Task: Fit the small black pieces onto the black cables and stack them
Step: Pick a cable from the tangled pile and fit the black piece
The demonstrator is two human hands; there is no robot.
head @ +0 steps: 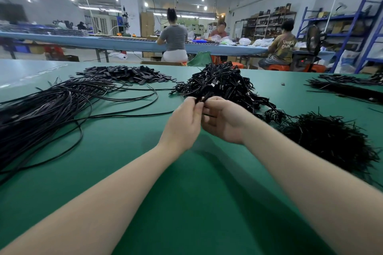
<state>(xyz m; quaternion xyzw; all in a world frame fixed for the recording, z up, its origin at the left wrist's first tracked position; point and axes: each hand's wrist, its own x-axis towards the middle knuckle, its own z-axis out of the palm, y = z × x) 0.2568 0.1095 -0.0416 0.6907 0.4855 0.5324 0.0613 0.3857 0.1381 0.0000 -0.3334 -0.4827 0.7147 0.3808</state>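
My left hand [184, 122] and my right hand [222, 119] meet above the middle of the green table [186, 192]. Their fingertips pinch one black cable end [202, 99] between them; whether a small piece sits on it is hidden by my fingers. A long bundle of loose black cables [41, 107] lies at the left. A heap of small black pieces [126, 74] sits at the back left. Behind my hands rises a pile of cables with fitted ends [221, 83]. Another dark heap of short black strands [329, 138] lies at the right.
More black cable bundles [348, 87] lie at the far right of the table. Beyond the table's far edge, three people sit at a long blue workbench [124, 44]. Blue shelving [352, 27] stands at the right.
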